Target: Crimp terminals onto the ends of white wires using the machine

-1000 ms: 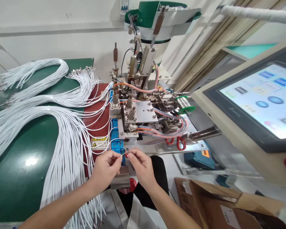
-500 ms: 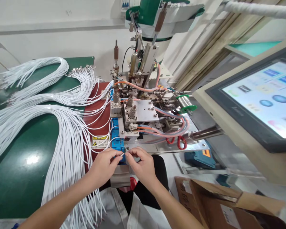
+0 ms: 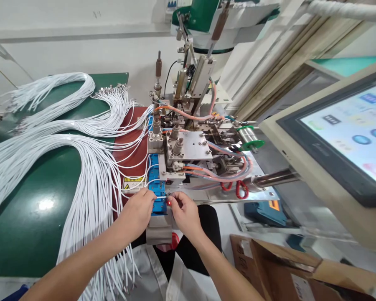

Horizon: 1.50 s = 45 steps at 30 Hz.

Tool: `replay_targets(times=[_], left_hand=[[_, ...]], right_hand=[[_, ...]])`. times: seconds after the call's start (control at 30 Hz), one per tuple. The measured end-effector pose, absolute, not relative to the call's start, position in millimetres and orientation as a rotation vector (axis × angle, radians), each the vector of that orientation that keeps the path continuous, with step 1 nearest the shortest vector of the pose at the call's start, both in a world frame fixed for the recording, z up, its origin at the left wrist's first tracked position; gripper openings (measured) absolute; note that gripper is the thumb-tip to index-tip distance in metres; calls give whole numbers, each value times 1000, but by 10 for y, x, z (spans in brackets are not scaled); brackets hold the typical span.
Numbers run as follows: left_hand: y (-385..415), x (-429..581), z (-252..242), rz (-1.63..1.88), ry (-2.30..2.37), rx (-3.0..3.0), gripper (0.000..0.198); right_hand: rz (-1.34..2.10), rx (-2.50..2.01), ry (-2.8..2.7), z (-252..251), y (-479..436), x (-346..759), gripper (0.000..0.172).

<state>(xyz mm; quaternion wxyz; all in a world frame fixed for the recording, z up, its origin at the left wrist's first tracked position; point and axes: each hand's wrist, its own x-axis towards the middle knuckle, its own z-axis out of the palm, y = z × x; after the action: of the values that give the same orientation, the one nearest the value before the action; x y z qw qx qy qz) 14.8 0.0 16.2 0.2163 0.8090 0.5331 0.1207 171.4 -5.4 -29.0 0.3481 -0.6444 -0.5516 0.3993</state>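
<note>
My left hand (image 3: 137, 212) pinches a thin white wire (image 3: 159, 196) and rests against the blue fixture blocks (image 3: 156, 193) at the near edge of the metal machine (image 3: 188, 146). Facing it, my right hand (image 3: 183, 212) pinches the same wire's tip beside a small red light (image 3: 168, 202). Both hands sit close together, fingers closed. Large bundles of white wires (image 3: 65, 154) lie to the left on the green table (image 3: 25, 234), with loose ends trailing over a red mat (image 3: 130, 154) toward the blue blocks.
A touchscreen panel (image 3: 347, 138) stands at the right. An open cardboard box (image 3: 288, 267) sits at the lower right. A green feeder bowl (image 3: 213, 16) tops the machine. Pink hoses (image 3: 225, 173) loop over its metal plate.
Both hands moved slightly forward and down, bringing the wire tip onto the blue blocks. The camera view shifted a little to the left.
</note>
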Motion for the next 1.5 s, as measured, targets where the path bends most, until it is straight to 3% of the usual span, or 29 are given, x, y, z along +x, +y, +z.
replay_targets(times=[0.2, 0.5, 0.7, 1.1, 1.3, 1.5], left_hand=[[-1, 183, 192, 212, 1516, 2329, 23], [-9, 206, 202, 67, 1532, 2425, 23], [-15, 175, 201, 75, 1563, 2433, 24], [-19, 175, 185, 30, 1554, 2400, 25], [-11, 109, 83, 212, 1513, 2344, 26], [-131, -54, 333, 253, 1364, 2344, 23]], right_hand=[[1144, -1656, -1425, -304, 16, 1747, 19], [1039, -1602, -1638, -275, 45, 1809, 16], [986, -1616, -1742, -346, 81, 1772, 35], [918, -1613, -1549, -509, 36, 1623, 37], [968, -1614, -1388, -472, 56, 1726, 37], [1046, -1459, -1184, -387, 29, 1917, 36]])
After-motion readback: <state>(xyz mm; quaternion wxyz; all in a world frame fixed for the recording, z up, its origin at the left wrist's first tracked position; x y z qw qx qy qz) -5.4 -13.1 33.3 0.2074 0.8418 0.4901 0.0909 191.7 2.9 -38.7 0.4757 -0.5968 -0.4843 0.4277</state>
